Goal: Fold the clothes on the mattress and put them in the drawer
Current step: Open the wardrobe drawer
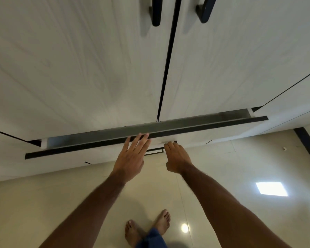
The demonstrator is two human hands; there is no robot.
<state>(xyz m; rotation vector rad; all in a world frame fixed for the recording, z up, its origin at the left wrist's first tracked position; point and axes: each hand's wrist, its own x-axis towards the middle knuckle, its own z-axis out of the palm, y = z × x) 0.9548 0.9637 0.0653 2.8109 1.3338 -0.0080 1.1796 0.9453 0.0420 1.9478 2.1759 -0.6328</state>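
**Drawer nearly closed, both hands at its front**

Currently one drawer (147,135) shows, set below two tall wardrobe doors. It stands out only a little from the cabinet face, so a narrow slot runs along its top; the inside reads as a dark grey strip, with no contents that can be made out. Its front is pale wood-grain like the doors, capped by a black top edge running the full width. A small white end piece shows at each end of the slot.

Count: two hands, two door handles, two bare feet, one drawer.

Left hand (131,158): fingers straight and slightly spread, tips lying on the black top edge of the drawer front, palm facing the panel. It holds nothing.

Right hand (176,157): just right of the left hand, and lower on the drawer front. Its fingers bend at the knuckles and their tips are hidden, so I cannot tell whether it grips anything or only presses. A thin black rectangular outline (154,152) sits on the panel between the two hands.

Left door (75,68) and right door (231,59) meet at a dark vertical gap. Each carries one black handle, left handle (156,13) and right handle (206,11), cut off by the top edge.

Glossy beige floor tiles (240,167) reflect a square light. Left foot (132,231) and right foot (162,221) stand below, partly covered by blue cloth (154,238).
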